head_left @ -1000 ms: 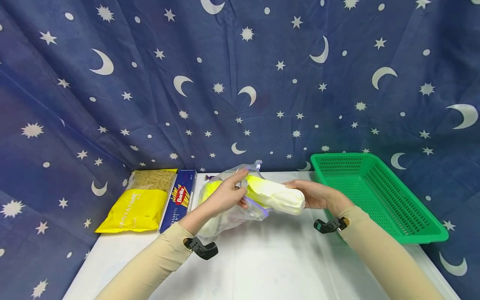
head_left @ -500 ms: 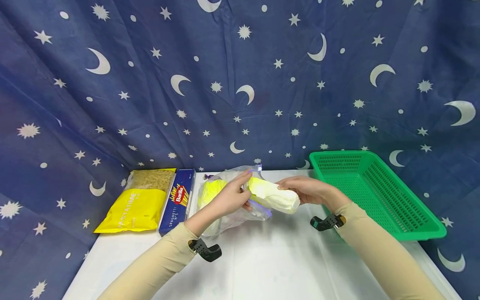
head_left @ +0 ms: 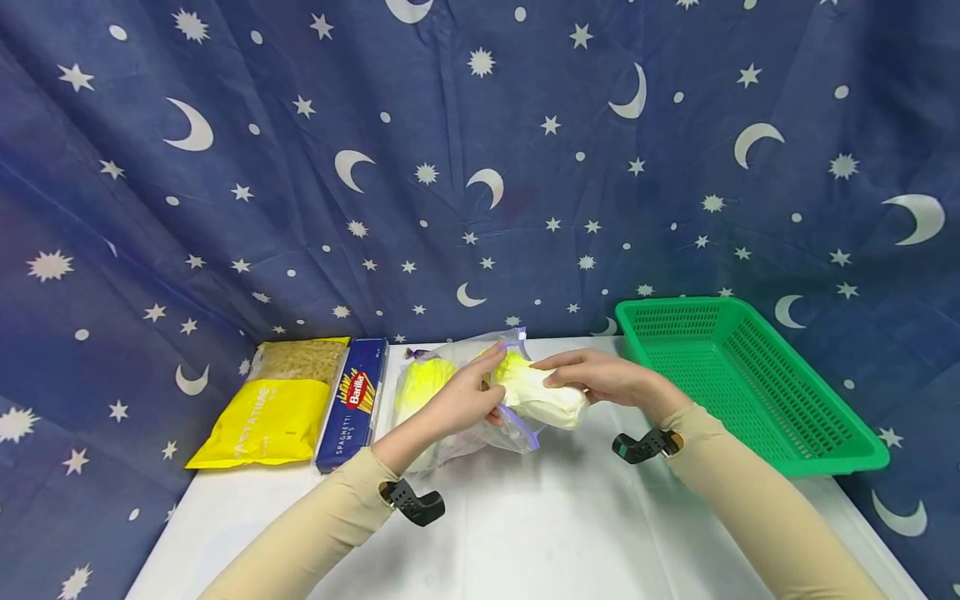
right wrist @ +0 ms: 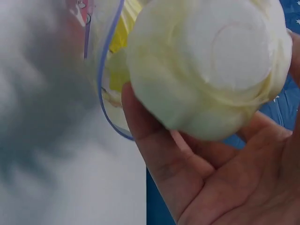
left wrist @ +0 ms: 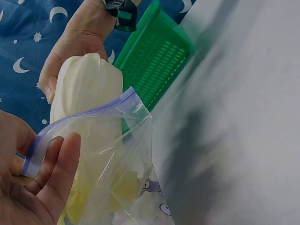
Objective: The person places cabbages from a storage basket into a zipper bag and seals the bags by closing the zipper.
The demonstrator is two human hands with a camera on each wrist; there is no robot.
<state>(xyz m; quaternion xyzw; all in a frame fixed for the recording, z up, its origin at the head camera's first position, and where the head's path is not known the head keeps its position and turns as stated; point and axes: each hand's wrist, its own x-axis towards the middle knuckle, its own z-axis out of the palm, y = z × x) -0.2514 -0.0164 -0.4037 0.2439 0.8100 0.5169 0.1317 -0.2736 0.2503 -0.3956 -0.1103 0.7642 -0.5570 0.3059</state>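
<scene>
- Centrally, above the far middle of the white table (head_left: 525, 517), the left hand (head_left: 461, 400) pinches the purple zip rim of a clear plastic bag (head_left: 480, 417), thumb and fingers curled on the rim so the mouth stands open toward the right.
- Its grip shows close up in the left wrist view: fingers (left wrist: 56, 173) folded over the purple strip of the bag (left wrist: 117, 154).
- The right hand (head_left: 600, 379) grips the pale stem end of a napa cabbage (head_left: 540, 396), fingers wrapped over its top and thumb underneath.
- The cabbage lies roughly level, its yellow leafy end already inside the bag's mouth, its white base still outside to the right.
- From the right wrist, the cabbage's round cut base (right wrist: 220, 61) rests in the curled palm.
- A green basket (head_left: 750, 392) sits at the far right of the table, near the right hand but apart from it.
- At the far left lie a yellow pasta bag (head_left: 270, 408) and, just beside it, a blue spaghetti box (head_left: 356, 400).
</scene>
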